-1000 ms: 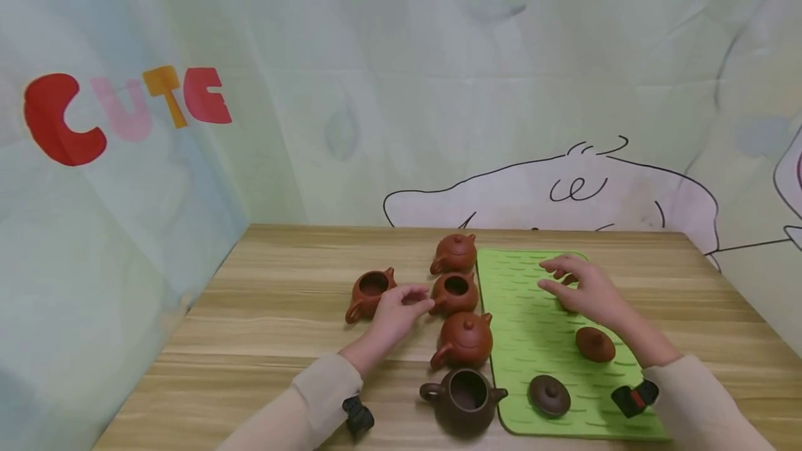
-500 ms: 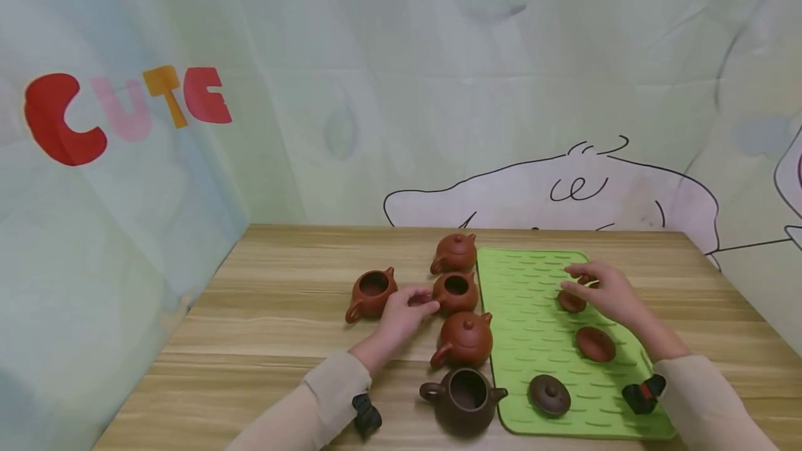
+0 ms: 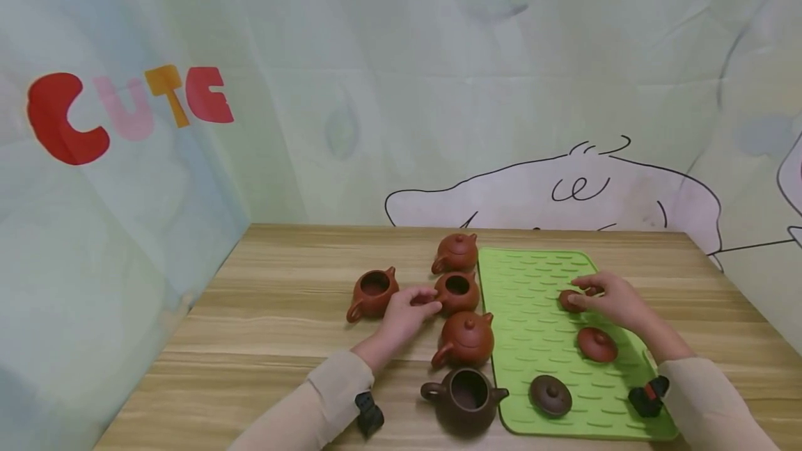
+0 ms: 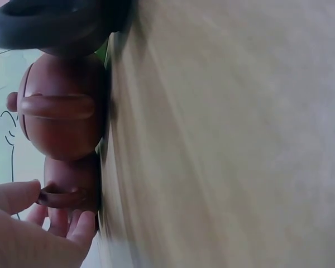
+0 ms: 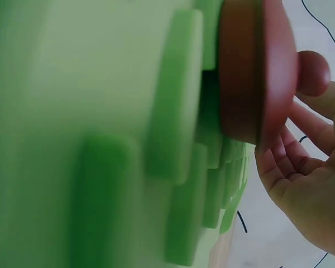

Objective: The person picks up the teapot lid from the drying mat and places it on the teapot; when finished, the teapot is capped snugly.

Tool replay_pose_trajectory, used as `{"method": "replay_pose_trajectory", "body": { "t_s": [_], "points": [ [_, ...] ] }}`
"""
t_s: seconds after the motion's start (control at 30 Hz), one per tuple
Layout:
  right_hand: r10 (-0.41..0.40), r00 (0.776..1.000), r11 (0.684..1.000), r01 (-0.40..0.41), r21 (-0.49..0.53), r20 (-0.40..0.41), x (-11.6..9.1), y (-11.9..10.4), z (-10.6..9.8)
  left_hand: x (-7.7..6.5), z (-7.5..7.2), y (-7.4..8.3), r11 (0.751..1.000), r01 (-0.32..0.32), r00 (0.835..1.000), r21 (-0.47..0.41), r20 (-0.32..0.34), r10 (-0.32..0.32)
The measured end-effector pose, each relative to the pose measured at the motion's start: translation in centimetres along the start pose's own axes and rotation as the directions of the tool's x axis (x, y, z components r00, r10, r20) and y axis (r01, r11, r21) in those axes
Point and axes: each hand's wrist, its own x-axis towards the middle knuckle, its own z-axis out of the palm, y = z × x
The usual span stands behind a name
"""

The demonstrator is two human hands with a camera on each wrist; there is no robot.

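My left hand (image 3: 404,313) pinches the handle of a lidless reddish-brown teapot (image 3: 458,289), second from the back in a row of teapots. In the left wrist view, thumb and fingers meet round that teapot's handle (image 4: 64,196). Over the green mat, my right hand (image 3: 617,300) has its thumb and fingers about a small reddish lid (image 3: 569,301), partly covered by them. A second reddish lid (image 3: 597,344) lies nearer on the mat; it fills the foreground of the right wrist view, with the hand behind it. The contact on the held lid is hidden there.
Two lidded reddish teapots, one behind (image 3: 457,253) and one in front (image 3: 467,338), flank the lidless one. Another lidless teapot (image 3: 374,293) stands left. Nearest are a dark brown lidless teapot (image 3: 465,406) and a dark lid (image 3: 551,396) on the green mat (image 3: 520,339).
My right hand has moved right and down onto the farther lid. My left hand has shifted slightly right to the lidless teapot's handle. The nearer reddish lid rocks in place.
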Motion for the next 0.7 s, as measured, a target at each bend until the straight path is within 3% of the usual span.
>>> {"method": "replay_pose_trajectory", "body": {
  "t_s": [0.7],
  "points": [
    [-0.015, 0.999, 1.000, 0.015, -0.019, 0.028, -0.03, 0.21, 0.29, 0.21, 0.25, -0.27, 0.999, 0.044, 0.999, -0.028, 0.007, -0.044]
  ]
}}
